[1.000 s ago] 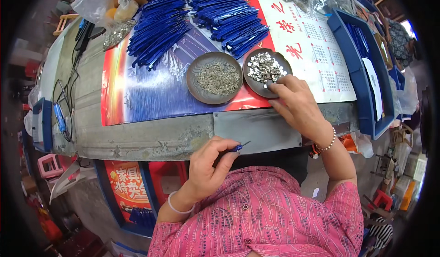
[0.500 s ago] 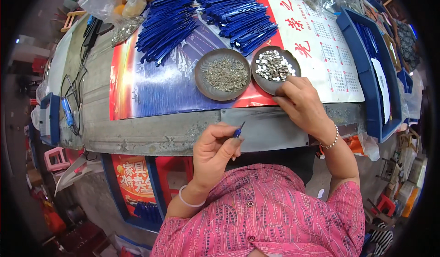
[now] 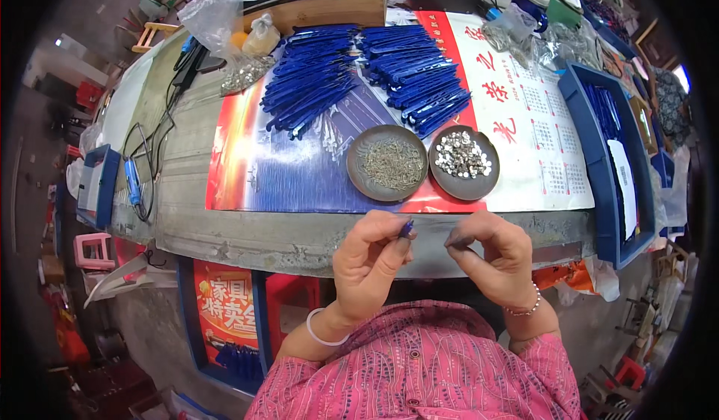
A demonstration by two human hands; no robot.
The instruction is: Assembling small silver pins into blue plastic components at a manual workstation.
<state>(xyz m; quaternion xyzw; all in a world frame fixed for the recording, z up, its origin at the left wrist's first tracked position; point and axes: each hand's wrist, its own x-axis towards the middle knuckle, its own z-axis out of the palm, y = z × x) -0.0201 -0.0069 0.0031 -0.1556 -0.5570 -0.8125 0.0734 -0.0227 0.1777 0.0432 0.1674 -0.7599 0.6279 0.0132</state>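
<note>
Held up in front of my chest, my left hand [image 3: 372, 263] pinches a small blue piece [image 3: 407, 230] between thumb and forefinger; most of it is hidden in the fingers. Close by on the right, my right hand [image 3: 494, 259] has thumb and forefinger pressed together, and whatever sits between the tips is too small to make out. Beyond the hands are two round dark dishes: one dish [image 3: 359, 184] holds many thin metal pins [image 3: 391, 165], the other dish [image 3: 466, 188] many small shiny silver discs [image 3: 463, 155]. The hands are a short gap apart.
Two piles of long blue strips [image 3: 311, 79] lie on a colourful calendar sheet [image 3: 262, 173] across the grey table. A blue tray [image 3: 588, 169] with more strips stands at the right. A clear bag [image 3: 243, 75] of metal bits and a blue-handled tool [image 3: 133, 182] with a cord lie left.
My right hand has come back from the rim of the disc dish to beside my left hand, fingers pinched. The left hand still holds the blue piece. The view has shifted, showing more of the table's far side.
</note>
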